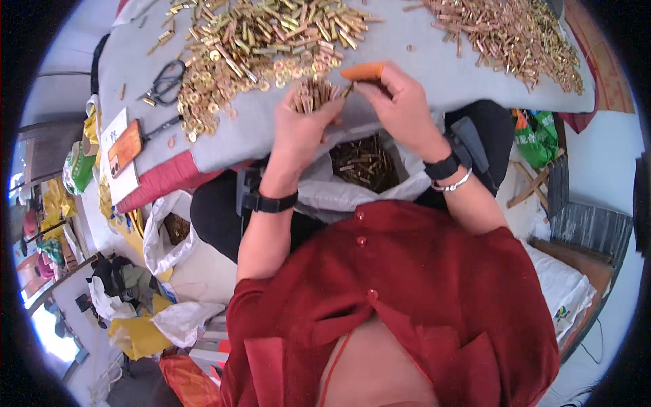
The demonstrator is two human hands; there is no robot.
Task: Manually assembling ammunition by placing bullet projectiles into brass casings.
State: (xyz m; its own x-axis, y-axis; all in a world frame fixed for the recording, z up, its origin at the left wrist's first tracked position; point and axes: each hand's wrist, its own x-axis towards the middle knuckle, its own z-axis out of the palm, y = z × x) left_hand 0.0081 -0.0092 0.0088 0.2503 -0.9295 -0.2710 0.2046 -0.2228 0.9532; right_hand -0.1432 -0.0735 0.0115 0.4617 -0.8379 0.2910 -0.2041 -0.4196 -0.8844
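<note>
My left hand (303, 129) is closed round a bunch of small brass-coloured metal pieces (313, 93), slim and rod-like, standing up out of the fist. Just to its right, my right hand (400, 102) pinches one more slim metal piece (348, 89) by its end, close to the left thumb. An orange cover (363, 72) is on a finger of the right hand. Below both hands, a white sack (325, 190) gapes between my knees, with many similar darker metal pieces (366, 163) inside.
On the grey-covered table lie a heap of gold rods (271, 30), washers (203, 95) and a second, pinkish heap (515, 41). Scissors (166, 83), a pen (163, 127) and an orange phone (125, 146) lie at left. Another white sack (159, 234) stands on the floor.
</note>
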